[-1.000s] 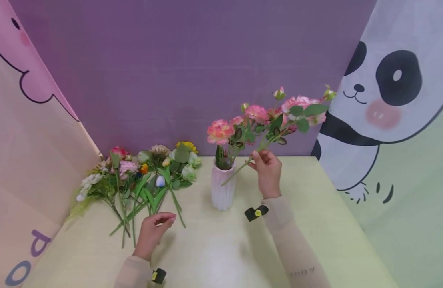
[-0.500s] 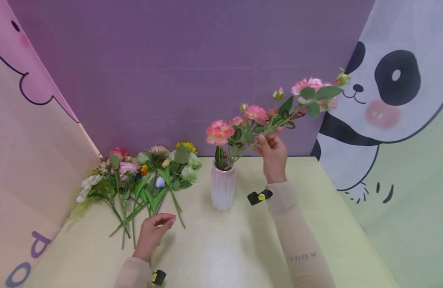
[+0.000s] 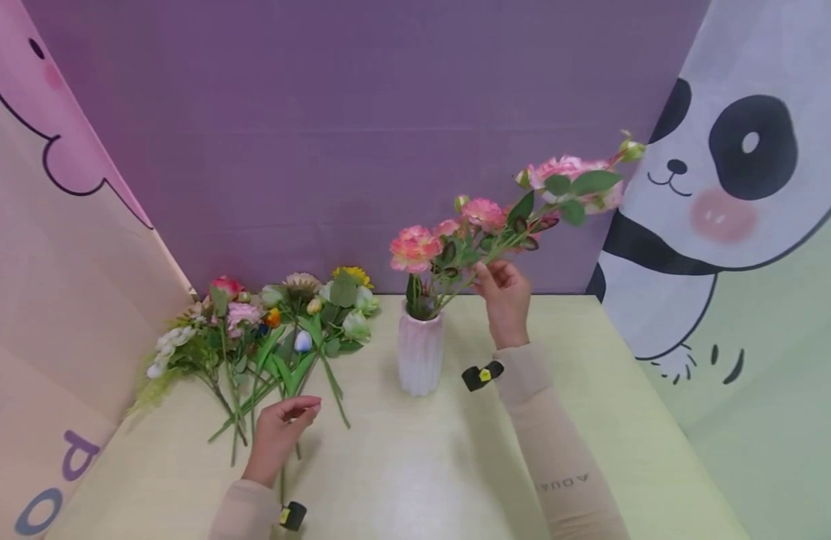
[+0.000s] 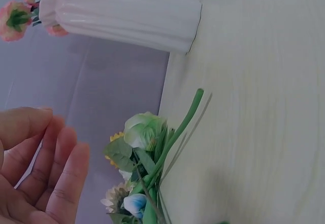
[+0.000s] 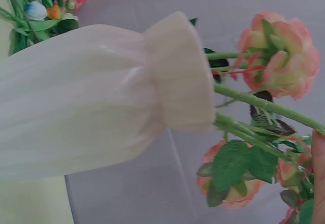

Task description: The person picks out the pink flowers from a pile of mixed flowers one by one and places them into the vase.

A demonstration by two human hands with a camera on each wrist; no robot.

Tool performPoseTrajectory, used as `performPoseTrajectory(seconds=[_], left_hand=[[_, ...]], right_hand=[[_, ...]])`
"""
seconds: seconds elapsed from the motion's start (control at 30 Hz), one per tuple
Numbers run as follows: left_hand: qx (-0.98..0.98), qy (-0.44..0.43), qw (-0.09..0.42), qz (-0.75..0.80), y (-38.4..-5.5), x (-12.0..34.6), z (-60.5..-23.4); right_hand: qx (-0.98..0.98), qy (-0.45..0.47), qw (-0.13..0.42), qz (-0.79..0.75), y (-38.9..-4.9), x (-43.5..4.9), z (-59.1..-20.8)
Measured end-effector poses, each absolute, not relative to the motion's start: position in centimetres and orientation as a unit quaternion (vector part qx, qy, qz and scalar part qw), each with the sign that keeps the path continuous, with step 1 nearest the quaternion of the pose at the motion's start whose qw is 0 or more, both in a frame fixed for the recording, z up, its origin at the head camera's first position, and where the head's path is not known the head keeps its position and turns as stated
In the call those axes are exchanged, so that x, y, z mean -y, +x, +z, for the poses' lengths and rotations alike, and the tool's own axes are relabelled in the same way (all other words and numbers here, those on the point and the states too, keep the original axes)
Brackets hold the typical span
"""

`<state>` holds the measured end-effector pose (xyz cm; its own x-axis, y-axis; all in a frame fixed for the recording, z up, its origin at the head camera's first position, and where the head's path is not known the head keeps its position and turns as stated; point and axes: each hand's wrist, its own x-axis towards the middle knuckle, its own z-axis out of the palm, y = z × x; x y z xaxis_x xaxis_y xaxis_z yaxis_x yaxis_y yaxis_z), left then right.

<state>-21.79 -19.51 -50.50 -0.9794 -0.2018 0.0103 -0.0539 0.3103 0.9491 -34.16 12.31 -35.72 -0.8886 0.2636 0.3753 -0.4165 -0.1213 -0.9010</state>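
Observation:
A ribbed white-pink vase stands upright on the table with pink flowers in it. My right hand pinches the stem of a long pink flower spray between thumb and fingers, to the right of the vase. The spray leans up and to the right. Its stem runs into the vase mouth in the right wrist view, where only an edge of the hand shows. Low over the table, my left hand holds nothing, its fingers loosely curved. It is nearest the stem ends of the flower pile.
The pile at the left of the table mixes white, pink, orange and yellow blooms with green stems. A purple panel rises behind the table. A panda-printed panel borders the right side, and a pink cartoon panel the left.
The held spray's lower end, earlier in front of the vase, is now in its mouth. My right hand rose, then came down slightly leftward. My left hand shifted slightly left.

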Motion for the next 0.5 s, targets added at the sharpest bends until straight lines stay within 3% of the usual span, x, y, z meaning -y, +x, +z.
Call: performPoseTrajectory(seconds=[0.23,0.5], left_hand=[[0.833,0.067,0.091,-0.542,-21.8,20.9,-50.1],[0.84,0.101,0.057,-0.53,-21.6,23.5,-49.8]], right_hand=[[0.641,0.091,0.226,0.728,-34.3,-11.6,-37.4],[0.65,0.097,0.196,0.728,-34.2,-10.6,-39.1]])
